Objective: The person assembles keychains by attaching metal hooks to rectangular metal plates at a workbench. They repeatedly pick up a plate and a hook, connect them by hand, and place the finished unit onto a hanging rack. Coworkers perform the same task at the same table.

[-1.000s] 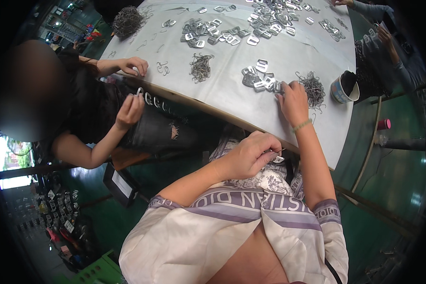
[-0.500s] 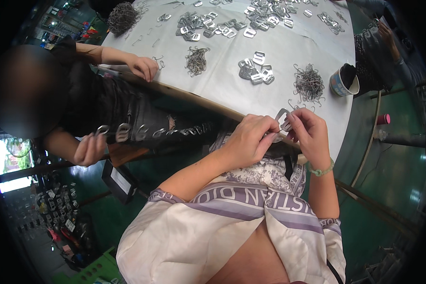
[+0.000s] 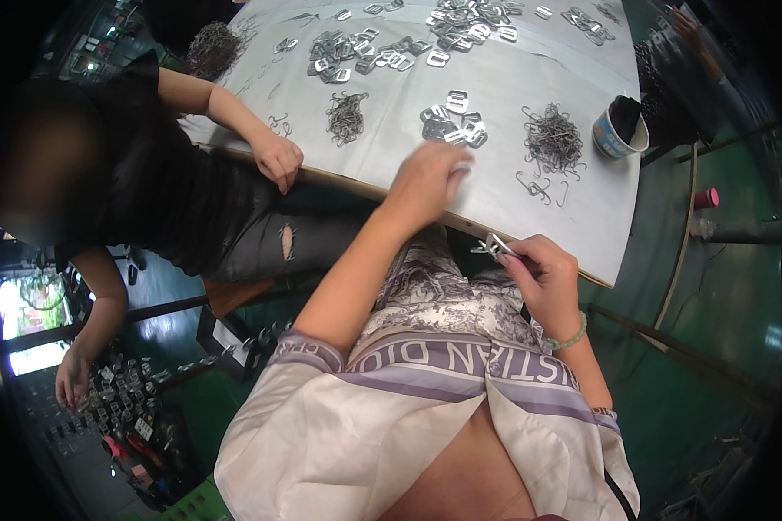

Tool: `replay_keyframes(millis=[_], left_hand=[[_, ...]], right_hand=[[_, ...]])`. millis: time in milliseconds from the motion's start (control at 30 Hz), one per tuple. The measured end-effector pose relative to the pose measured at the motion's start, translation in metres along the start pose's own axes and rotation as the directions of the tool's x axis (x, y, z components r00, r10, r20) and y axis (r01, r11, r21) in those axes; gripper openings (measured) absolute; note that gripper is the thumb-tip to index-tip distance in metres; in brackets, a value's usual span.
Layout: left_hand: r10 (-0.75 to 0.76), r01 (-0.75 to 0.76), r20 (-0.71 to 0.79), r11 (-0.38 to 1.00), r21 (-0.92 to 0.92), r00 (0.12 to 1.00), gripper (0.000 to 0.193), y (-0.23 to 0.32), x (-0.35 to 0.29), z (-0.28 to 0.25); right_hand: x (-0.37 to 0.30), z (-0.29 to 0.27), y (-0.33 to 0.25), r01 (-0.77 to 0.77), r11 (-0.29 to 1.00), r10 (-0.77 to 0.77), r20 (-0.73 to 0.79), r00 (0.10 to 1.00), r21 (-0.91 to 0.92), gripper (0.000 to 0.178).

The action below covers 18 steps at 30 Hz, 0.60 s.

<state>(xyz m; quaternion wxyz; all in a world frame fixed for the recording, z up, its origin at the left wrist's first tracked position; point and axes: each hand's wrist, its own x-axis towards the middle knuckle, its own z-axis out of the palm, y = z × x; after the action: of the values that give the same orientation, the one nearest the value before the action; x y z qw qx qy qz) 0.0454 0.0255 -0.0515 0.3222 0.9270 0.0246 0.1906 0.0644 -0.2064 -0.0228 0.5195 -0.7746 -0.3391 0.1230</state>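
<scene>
With our right hand [image 3: 547, 271] we pinch a metal buckle [image 3: 497, 247] at the table's [image 3: 595, 221] near edge; our left hand [image 3: 427, 184], blurred, hovers beside the buckle pile [image 3: 447, 128], its grip unclear.

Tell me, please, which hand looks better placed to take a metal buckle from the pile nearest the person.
Left, probably: the left hand is close to that buckle pile, while the right hand is farther off and holds a buckle.

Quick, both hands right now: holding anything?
Left hand: by the small buckle pile, blurred; grip can't be told.
Right hand: closed on a metal buckle.
</scene>
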Motion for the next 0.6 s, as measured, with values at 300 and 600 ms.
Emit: replay_keyframes(millis=[300,600], left_hand=[[0.378,-0.376,0.065,0.857,0.354,0.923,0.009,-0.018,0.052,0.058],[0.500,-0.625,0.398,0.717,0.308,0.769,0.008,0.011,0.048,0.090]], right_hand=[[-0.018,-0.006,0.007,-0.009,0.999,0.008,-0.029,1.000,-0.044,0.011],[-0.021,-0.007,0.008,-0.024,1.000,0.024,-0.020,1.000,0.013,0.013]])
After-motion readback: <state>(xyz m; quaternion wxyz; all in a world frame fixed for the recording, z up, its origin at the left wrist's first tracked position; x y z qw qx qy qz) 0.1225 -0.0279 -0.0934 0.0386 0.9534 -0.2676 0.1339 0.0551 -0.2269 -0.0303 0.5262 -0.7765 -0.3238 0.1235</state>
